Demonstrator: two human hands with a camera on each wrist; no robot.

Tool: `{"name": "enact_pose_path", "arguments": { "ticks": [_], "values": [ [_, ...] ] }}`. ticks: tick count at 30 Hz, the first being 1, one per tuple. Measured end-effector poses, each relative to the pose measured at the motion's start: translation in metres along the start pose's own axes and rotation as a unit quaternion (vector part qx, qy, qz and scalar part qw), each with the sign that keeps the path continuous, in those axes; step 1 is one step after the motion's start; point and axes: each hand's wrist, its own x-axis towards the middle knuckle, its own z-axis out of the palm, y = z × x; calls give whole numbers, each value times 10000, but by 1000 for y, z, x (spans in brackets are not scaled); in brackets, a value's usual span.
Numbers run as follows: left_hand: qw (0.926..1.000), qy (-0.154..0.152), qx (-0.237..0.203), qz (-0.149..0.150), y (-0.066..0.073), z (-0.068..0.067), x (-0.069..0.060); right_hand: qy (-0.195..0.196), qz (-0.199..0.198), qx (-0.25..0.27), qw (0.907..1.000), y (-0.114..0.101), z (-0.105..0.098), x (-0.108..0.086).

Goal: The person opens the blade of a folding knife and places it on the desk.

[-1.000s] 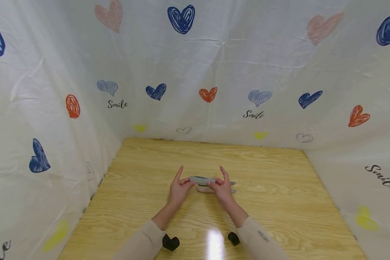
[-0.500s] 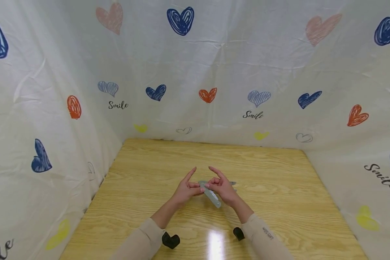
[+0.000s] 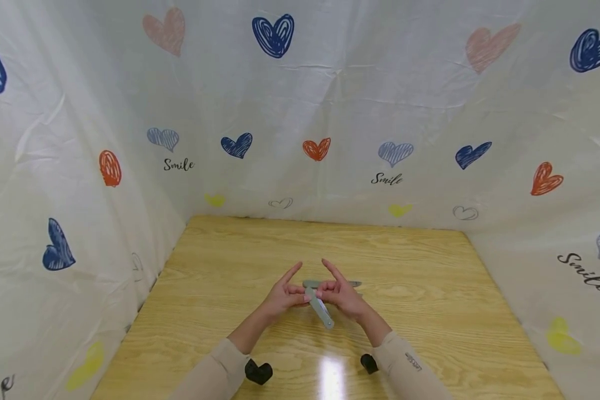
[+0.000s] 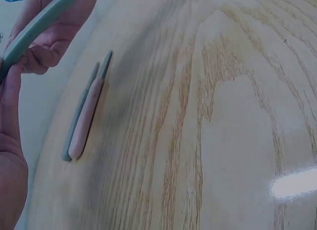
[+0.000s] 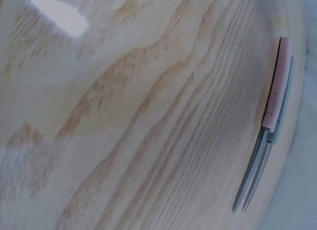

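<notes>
A grey-green folding knife [image 3: 322, 315] is held between both hands above the table, slanting down toward the person. My left hand [image 3: 281, 298] pinches its upper end with thumb and fingers, index finger stretched out. My right hand [image 3: 345, 298] pinches the knife near the same end, its index finger also extended. A bright strip shows along the knife's side; whether it is the blade cannot be told. Behind the hands, a pink-handled knife [image 5: 278, 84] and a green-handled knife [image 3: 311, 284] lie side by side on the table, blades out to the right.
The wood-grain table [image 3: 220, 250] has a glare spot near its front. A white cloth [image 3: 345, 100] printed with hearts and "Smile" hangs around its back and sides. Black wrist-worn pieces [image 3: 258, 371] show beside the sleeves.
The folding knife has turned from lying crosswise to slanting toward the person. Both hands came closer together around its upper end, and lately it shifted slightly nearer the person.
</notes>
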Motion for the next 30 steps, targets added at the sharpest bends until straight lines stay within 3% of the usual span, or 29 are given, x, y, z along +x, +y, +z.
{"name": "enact_pose_path", "arguments": {
  "ticks": [4, 7, 12, 15, 25, 30],
  "values": [
    [9996, -166, 171, -131, -3, -2, -1, -220, 114, 105, 9996, 5, -2, -2],
    [9977, -214, 543, -351, -4, -3, 0, -371, 135, -184, 9991, 6, -4, -4],
    [9828, -319, 1695, -658, 0, 0, 0, -531, 429, -1012, 9925, 2, -4, -8],
    [9758, -310, 2051, -697, 1, 2, 0, -503, 545, -1182, 9902, 0, -4, -10],
    [9805, -30, 1884, -559, -2, 2, 3, -271, 150, -986, 9946, 5, -2, -11],
    [9800, 370, 1907, -424, -4, 3, 4, 151, 23, -1089, 9939, 5, -6, -12]
  ]
}}
